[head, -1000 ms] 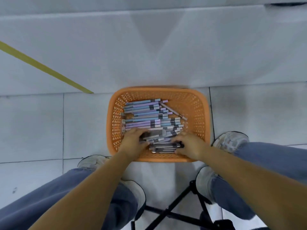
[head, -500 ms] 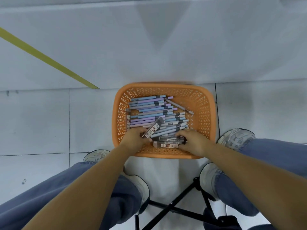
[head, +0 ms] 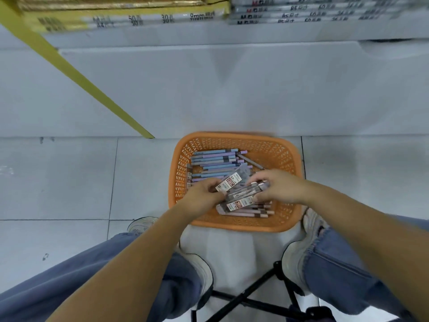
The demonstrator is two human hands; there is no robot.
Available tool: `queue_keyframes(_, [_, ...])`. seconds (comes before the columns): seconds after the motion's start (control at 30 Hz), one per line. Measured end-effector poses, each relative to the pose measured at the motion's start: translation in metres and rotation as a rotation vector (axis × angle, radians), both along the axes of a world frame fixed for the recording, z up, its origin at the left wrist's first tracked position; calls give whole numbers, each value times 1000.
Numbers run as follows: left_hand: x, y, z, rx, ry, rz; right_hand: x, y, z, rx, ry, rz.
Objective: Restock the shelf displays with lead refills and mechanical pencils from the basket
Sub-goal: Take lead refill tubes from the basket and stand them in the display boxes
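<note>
An orange plastic basket (head: 285,159) stands on the floor between my feet. Inside lie several blue and purple mechanical pencils (head: 216,159) and, at the near side, more pencils (head: 246,213). My left hand (head: 202,194) pinches a clear lead refill case (head: 229,182) with a white and red label, tilted up to the right. My right hand (head: 276,185) grips a bundle of several lead refill cases (head: 243,197) just above the basket's contents. The two hands are close together over the basket's middle.
A white shelf base (head: 209,89) rises behind the basket, with a yellow strip (head: 69,70) running diagonally at left. Stacked packaged goods (head: 301,10) sit on the shelf at the top. My shoes (head: 301,249) and a black folding stool frame (head: 255,296) are below.
Both hands have lifted refill cases up out of the basket. The camera has tilted up, so the shelf with packaged goods now shows at the top.
</note>
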State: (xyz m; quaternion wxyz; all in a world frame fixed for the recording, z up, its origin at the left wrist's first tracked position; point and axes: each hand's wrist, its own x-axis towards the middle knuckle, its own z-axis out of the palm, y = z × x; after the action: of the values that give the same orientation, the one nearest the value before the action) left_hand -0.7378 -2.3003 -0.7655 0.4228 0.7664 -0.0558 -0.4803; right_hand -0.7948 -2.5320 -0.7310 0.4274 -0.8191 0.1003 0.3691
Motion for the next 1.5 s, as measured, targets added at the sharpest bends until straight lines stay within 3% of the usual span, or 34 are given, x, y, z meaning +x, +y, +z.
queue_keyframes(0.27, [5, 8, 57, -205, 182, 111, 18, 9, 48, 73, -131, -215])
queue_keyframes(0.37, [12, 18, 86, -213, 222, 97, 28, 16, 77, 194, -164, -182])
queue_keyframes(0.67, [19, 42, 143, -334, 147, 110, 54, 48, 153, 241, -280, -1])
queue_keyframes(0.83, [28, 55, 168, -420, 224, 184, 70, 59, 177, 307, -295, 23])
queue_keyframes(1.07, [39, 52, 227, -421, 23, 99, 87, 64, 239, 336, -399, 33])
queue_keyframes(1.27, [50, 44, 286, -476, 12, 167, 91, 65, 305, 326, -539, 38])
queue_keyframes(1.4, [56, 42, 324, -627, -3, 185, 88, 67, 341, 403, -684, -112])
queue_keyframes(1.5, [60, 38, 347, -638, -193, 230, 86, 71, 354, 409, -859, -262])
